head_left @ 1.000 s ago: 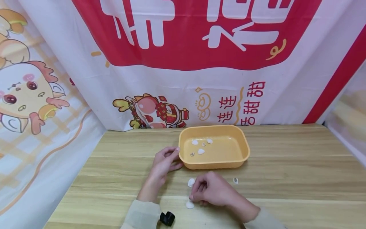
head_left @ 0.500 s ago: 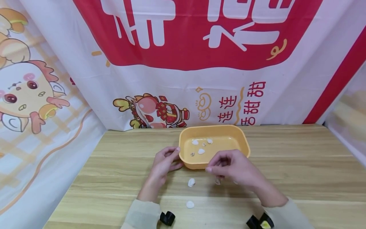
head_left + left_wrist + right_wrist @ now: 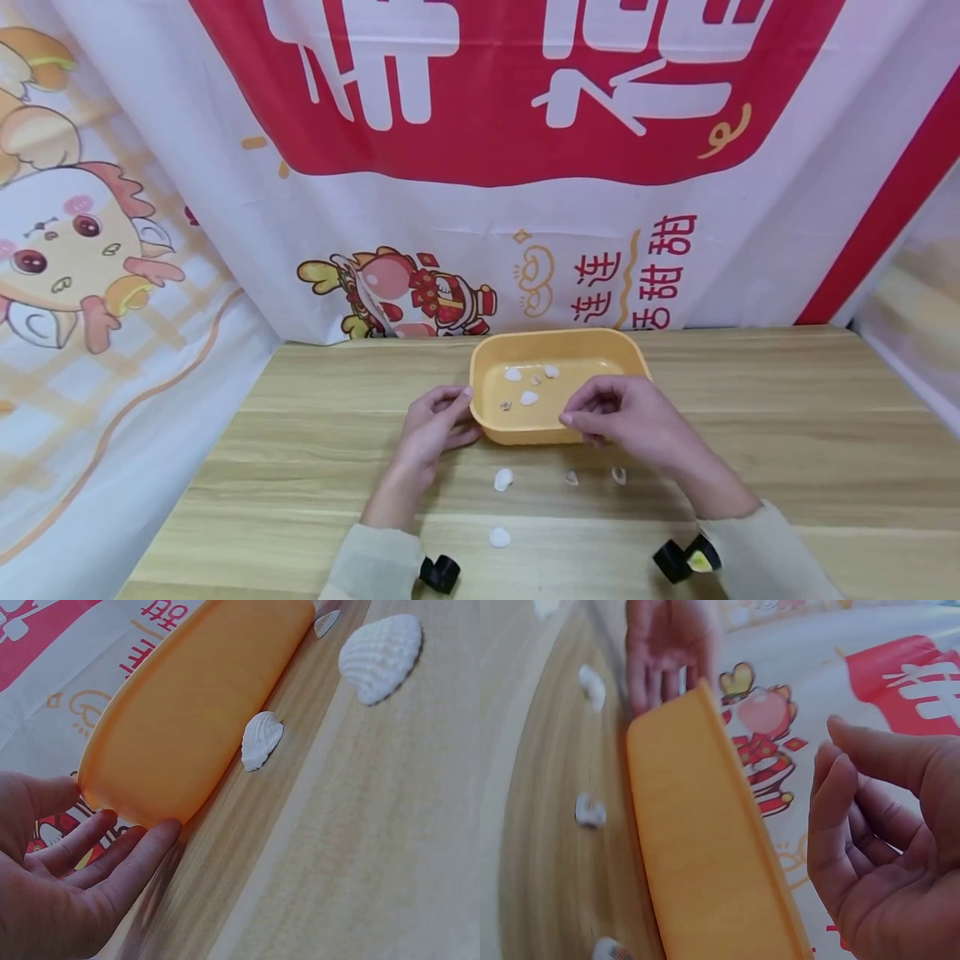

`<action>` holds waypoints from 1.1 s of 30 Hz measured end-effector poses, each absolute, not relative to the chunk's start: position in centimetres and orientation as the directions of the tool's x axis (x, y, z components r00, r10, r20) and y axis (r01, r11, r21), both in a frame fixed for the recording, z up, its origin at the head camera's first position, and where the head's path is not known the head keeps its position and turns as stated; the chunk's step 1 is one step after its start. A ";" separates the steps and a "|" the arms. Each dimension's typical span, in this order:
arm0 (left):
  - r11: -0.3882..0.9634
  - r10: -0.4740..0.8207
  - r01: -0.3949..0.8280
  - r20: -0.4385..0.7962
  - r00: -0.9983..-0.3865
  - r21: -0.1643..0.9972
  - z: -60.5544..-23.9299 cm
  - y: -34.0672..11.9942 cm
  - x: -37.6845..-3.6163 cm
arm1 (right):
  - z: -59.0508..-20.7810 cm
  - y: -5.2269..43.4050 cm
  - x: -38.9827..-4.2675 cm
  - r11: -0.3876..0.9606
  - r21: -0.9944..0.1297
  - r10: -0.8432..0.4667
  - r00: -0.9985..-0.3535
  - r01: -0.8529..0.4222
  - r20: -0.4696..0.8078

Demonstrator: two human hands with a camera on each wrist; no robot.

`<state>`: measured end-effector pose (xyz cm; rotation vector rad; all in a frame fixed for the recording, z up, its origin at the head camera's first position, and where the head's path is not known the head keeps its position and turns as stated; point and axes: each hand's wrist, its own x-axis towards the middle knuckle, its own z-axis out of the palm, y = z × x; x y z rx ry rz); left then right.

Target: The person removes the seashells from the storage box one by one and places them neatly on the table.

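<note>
Tray [image 3: 637,398] under right grip [image 3: 626,421]

Left hand [image 3: 52,877] seen at lower left, palm up, fingers [image 3: 139,851] straight. Fingertips laid against outer wall of orange tray [image 3: 195,712] at its near corner. Tray set on wooden desk [image 3: 360,847]. White shell [image 3: 262,739] lying on desk just beside tray wall. Larger white shell [image 3: 379,656] located further out. Third shell [image 3: 327,622] partly shown near top edge. Printed banner [image 3: 67,667] visible behind tray.
</note>
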<state>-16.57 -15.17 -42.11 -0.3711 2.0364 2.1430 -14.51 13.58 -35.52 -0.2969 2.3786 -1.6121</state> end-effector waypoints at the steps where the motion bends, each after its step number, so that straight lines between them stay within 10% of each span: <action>1: -0.059 -0.057 -0.285 -0.288 -0.956 0.957 -42.1 -15.2 -16.6 | -35.6 13.4 -14.8 0.398 -0.917 -0.294 -0.951 -0.031 -0.095; 33: -0.071 -0.048 -0.278 -0.281 -0.958 0.958 -42.3 -15.2 -16.7 | -38.9 7.2 -23.0 0.677 -0.735 -0.248 -0.955 -0.048 -0.166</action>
